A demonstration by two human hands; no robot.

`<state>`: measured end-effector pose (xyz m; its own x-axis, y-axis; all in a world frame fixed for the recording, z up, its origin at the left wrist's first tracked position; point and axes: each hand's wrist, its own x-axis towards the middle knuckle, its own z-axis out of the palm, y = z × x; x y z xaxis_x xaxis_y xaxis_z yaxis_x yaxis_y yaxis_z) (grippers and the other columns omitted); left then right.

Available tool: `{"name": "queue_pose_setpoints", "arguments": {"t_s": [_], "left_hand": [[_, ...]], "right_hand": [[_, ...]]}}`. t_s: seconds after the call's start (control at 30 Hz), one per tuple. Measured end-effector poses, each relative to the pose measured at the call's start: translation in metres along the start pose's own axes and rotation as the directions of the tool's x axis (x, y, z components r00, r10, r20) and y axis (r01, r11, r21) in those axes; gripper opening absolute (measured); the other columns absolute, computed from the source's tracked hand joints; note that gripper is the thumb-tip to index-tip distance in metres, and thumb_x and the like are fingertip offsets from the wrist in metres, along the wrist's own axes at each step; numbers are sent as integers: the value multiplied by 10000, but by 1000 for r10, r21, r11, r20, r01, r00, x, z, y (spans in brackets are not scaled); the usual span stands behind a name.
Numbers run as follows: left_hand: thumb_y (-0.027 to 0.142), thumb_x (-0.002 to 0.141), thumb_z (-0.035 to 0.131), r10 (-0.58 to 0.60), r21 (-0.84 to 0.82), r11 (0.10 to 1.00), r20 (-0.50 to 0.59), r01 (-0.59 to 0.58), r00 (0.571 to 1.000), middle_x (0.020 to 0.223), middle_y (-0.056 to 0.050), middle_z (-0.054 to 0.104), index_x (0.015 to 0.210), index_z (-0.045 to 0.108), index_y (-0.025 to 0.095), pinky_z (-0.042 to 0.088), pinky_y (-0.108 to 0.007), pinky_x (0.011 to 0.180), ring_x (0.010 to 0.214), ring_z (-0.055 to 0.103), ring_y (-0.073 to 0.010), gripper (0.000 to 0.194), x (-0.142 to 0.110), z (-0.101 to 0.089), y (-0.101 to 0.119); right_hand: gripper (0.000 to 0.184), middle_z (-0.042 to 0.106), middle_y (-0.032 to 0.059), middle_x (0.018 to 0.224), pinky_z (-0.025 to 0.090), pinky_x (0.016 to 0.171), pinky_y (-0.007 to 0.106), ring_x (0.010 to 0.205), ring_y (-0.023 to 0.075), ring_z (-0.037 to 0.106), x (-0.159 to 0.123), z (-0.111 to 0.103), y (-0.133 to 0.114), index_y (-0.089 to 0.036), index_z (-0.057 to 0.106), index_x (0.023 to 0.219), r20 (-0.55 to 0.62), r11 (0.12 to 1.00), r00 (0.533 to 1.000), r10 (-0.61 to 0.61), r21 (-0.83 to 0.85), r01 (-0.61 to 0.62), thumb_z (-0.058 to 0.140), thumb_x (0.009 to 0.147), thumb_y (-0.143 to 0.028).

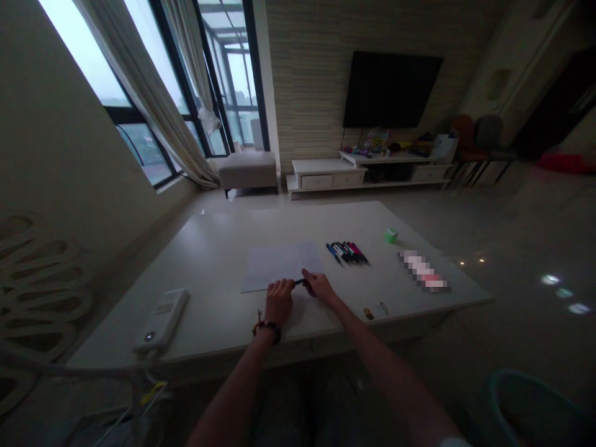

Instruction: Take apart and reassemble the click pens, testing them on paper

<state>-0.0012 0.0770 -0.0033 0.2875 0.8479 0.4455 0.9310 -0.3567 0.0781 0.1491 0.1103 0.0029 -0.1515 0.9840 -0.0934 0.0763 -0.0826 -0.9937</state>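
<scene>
A dark pen (299, 282) spans the short gap between my two hands, just above the near edge of the paper. Its left end is inside the closed fingers of my left hand (279, 299), which wears a beaded bracelet (267, 329) at the wrist. The fingers of my right hand (319, 285) pinch its other end. Beneath and beyond them lies a white sheet of paper (274, 264), faint lines showing on its right part. A row of several pens (347, 253), mostly dark with blue and pink ones, rests right of the paper.
On the white table (209, 310) stand a white power strip-like box (162, 320) at left and a small green cube (391, 235) at right. A blurred pinkish object (424, 270) lies near the right edge. Two small items (369, 313) sit by the front edge.
</scene>
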Motion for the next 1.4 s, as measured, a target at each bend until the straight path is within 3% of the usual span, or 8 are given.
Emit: {"name": "queue_pose_setpoints", "arguments": {"t_s": [0.13, 0.27, 0.5, 0.97, 1.1, 1.27, 1.4], "left_hand": [[174, 870, 387, -7, 17, 1000, -12, 7, 1000, 833, -39, 578, 896, 546, 220, 302, -324, 743, 823, 488, -185, 168, 0, -1, 0], [172, 868, 389, -10, 32, 999, -6, 10, 1000, 842, -38, 573, 906, 545, 223, 297, -332, 750, 828, 477, -188, 169, -1, -3, 1], [150, 862, 384, -15, 26, 1000, 29, 14, 999, 865, -44, 565, 928, 545, 222, 300, -341, 764, 842, 473, -192, 189, -1, -5, 2], [149, 855, 405, -16, 4, 1000, 16, 16, 1000, 880, -40, 571, 955, 543, 230, 300, -342, 787, 862, 486, -189, 189, -2, -4, 2], [145, 850, 411, -10, 0, 1000, 14, 10, 1000, 870, -41, 580, 945, 544, 227, 303, -342, 782, 848, 496, -187, 183, -2, -3, 1], [141, 866, 380, -14, -37, 999, 4, 15, 1000, 862, -44, 594, 924, 538, 210, 307, -336, 809, 844, 512, -175, 182, -2, 0, 0], [141, 869, 376, 5, -72, 997, -3, -5, 1000, 866, -45, 596, 923, 529, 199, 324, -316, 796, 845, 513, -172, 172, -1, 3, -1]], "right_hand": [[309, 586, -11, 538, 302, 345, 159, 385, 67, 479, 3, -8, -5, -143, 570, 720, 70, 999, 997, -29, -38, 32, 605, 723, -451], [371, 583, 10, 494, 302, 335, 158, 356, 63, 471, 4, -12, -10, -120, 584, 652, 137, 991, 991, -3, -132, 21, 537, 781, -464], [342, 643, 36, 594, 325, 356, 143, 412, 67, 533, 2, -16, -14, -111, 609, 726, 194, 995, 981, -3, -95, 22, 573, 758, -449], [327, 642, 24, 597, 333, 352, 150, 419, 73, 528, 4, -13, -15, -121, 614, 735, 202, 990, 978, -43, -127, 69, 647, 696, -443], [396, 619, 26, 546, 317, 330, 164, 362, 73, 496, 7, -12, -12, -113, 600, 691, 211, 993, 977, 13, -119, 12, 568, 736, -505], [357, 639, 11, 639, 346, 368, 153, 469, 82, 547, 6, -14, -11, -128, 615, 783, 132, 983, 979, -154, -77, 165, 730, 577, -396], [391, 605, 16, 536, 318, 341, 166, 378, 69, 487, 3, -13, -12, -121, 594, 667, 103, 993, 993, -51, -100, 62, 610, 679, -511]]}}
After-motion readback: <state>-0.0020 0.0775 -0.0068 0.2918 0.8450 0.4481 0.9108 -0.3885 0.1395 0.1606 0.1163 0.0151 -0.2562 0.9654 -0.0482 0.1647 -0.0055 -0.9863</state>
